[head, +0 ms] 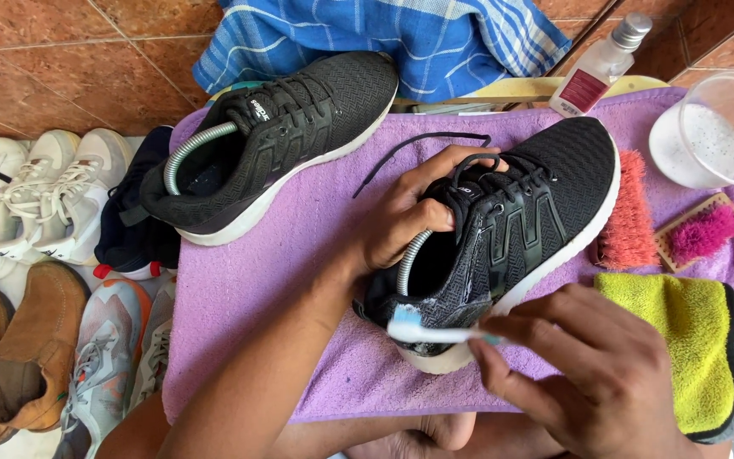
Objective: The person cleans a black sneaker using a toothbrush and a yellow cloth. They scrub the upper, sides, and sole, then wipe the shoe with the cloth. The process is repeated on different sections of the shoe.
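Note:
A black knit sneaker with a white sole (537, 204) lies on a purple towel (299, 255). My left hand (409, 212) grips it at the tongue and collar, fingers among the laces. My right hand (588, 374) holds a toothbrush (431, 330) with a white handle and blue-white head. The brush head rests against the sneaker's heel side, where white foam shows. The matching sneaker (273, 140) lies apart on the towel's upper left, untouched.
Right of the sneaker lie an orange brush (630, 221), a pink brush (707, 234) and a yellow-grey cloth (698, 357). A clear bowl of white liquid (715, 127) and a small bottle (601, 64) stand behind. Several other shoes (53, 204) line the floor at left; a blue checked cloth (401, 34) lies at the top.

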